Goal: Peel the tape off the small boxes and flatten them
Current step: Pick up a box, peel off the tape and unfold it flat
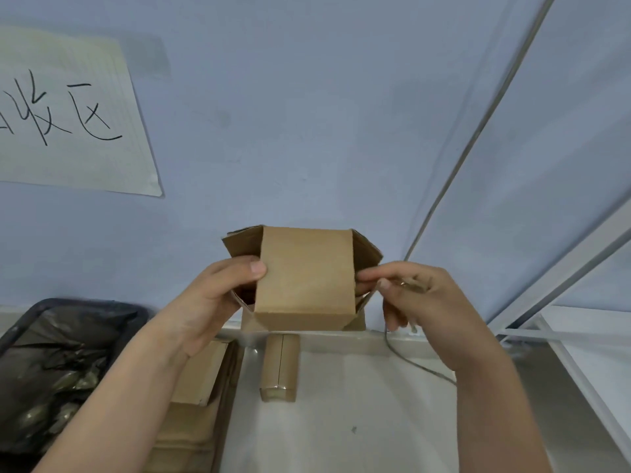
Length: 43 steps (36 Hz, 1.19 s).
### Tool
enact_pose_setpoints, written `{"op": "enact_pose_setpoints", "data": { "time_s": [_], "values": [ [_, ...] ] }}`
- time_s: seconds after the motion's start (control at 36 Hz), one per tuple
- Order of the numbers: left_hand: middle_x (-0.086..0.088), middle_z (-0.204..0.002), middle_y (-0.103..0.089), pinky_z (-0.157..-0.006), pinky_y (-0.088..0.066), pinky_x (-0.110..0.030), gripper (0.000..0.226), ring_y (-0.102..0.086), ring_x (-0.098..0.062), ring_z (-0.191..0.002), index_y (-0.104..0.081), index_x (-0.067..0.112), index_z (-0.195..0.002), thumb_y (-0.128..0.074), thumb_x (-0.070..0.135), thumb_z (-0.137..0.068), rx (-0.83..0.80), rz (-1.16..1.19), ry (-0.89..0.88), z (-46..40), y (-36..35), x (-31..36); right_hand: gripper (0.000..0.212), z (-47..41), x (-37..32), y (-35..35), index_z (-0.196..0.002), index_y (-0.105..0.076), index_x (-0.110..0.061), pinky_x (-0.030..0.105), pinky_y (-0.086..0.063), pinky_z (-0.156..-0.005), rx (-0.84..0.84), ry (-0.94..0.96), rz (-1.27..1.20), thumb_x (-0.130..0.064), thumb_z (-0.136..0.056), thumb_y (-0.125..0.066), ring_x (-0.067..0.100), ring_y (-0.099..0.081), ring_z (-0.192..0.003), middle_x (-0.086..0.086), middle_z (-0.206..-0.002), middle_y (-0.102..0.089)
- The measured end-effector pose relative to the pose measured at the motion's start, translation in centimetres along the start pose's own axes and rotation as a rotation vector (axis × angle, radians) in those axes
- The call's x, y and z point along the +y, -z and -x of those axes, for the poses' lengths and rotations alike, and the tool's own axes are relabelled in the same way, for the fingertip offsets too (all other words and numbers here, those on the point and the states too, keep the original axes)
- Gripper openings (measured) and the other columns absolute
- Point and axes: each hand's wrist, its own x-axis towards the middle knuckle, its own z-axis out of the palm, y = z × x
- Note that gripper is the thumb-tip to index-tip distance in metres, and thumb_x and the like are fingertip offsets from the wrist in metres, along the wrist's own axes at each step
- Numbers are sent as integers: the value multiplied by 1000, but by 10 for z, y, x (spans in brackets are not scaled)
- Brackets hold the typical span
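Note:
I hold a small brown cardboard box (304,278) up in front of the wall, its end flaps splayed open on both sides. My left hand (218,295) grips its left side, thumb on the front face. My right hand (409,298) pinches a strip of clear tape (370,295) at the box's right edge, with more crumpled tape bunched in the fingers. A second small box (280,367), still taped at its near end, lies on the white table (358,421) just below.
A stack of flattened cardboard (201,404) lies at the left of the table. A black bin with a dark bag (51,370) stands at the far left. A grey cable (416,367) runs across the table. A handwritten paper sign (68,114) hangs on the wall.

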Motion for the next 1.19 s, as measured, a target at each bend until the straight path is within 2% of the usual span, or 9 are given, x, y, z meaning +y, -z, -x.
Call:
{"op": "enact_pose_setpoints", "data": {
  "time_s": [0.08,0.19,0.39,0.5,0.58,0.69,0.86,1.0,1.19],
  "values": [
    [-12,-77,-54,-59,-45,-19,87,-55,-17,-69,-52,-18,-93,-80,50,-46,-7,-41,-1,0,3,-1,21,-2,12,4,-97,-75,-23,16,-31,-48,-82,-60,8,-15,-93,-57,13,-36,-44,-4,-54,-56],
    [-18,-87,-53,-61,-45,-21,112,-52,-23,-76,-47,-22,-105,-81,63,-41,-61,-137,-12,3,6,1,50,-1,18,18,-116,-67,-11,16,-26,-43,-316,-144,-173,-44,-78,-68,8,-28,-38,26,-85,-69],
    [-17,-96,-69,-76,-47,-27,94,-64,-20,-85,-64,2,-107,-81,65,-39,-111,-268,15,1,4,-3,59,-6,24,2,-100,-70,-26,25,-14,-51,-518,-214,-217,-63,-55,-79,1,-33,-33,-1,-57,-57],
    [-10,-84,-68,-65,-49,-18,88,-64,-15,-76,-62,-1,-97,-83,62,-38,-25,-259,-4,-1,2,-2,61,-12,21,-2,-109,-57,8,12,-22,-38,-257,-244,-208,-35,-71,-79,3,-31,-38,-6,-55,-46],
    [-25,-86,-65,-61,-52,-20,75,-63,-22,-74,-59,-8,-99,-84,40,-47,64,-257,6,0,-4,-2,15,-16,23,-3,-83,-62,-3,14,-24,-38,25,-282,-77,-14,-81,-71,4,-33,-36,-1,-56,-44],
    [-7,-80,-72,-68,-56,-26,21,-68,-22,-74,-70,11,-88,-80,5,-70,333,-291,-81,-3,-15,-9,38,-21,29,-14,-51,-49,-15,14,-38,-46,278,-129,20,-8,-75,-77,3,-47,-45,-8,-51,-52],
    [5,-78,-67,-71,-52,-28,10,-61,-11,-74,-67,26,-82,-72,18,-80,612,-599,-279,-7,-19,-19,13,-24,25,-21,-71,-65,-20,35,-50,-79,322,-22,214,-22,-77,-76,6,-55,-108,-17,-124,-52],
    [11,-92,-44,-69,-35,1,22,-44,11,-83,-56,22,-68,-76,21,-77,677,-688,-414,-7,-18,-16,13,-21,19,-21,-91,-67,-3,23,-45,-55,257,28,76,-14,-84,-69,11,-56,-65,13,-85,-67],
    [16,-108,-41,-90,-39,-21,24,-40,-6,-113,-58,39,-85,-66,56,-69,540,-716,-434,-7,-12,-11,39,-26,18,-27,-70,-34,0,30,-28,-56,415,80,87,-17,-85,-66,18,-31,-62,9,-68,-32]
  ]
}}
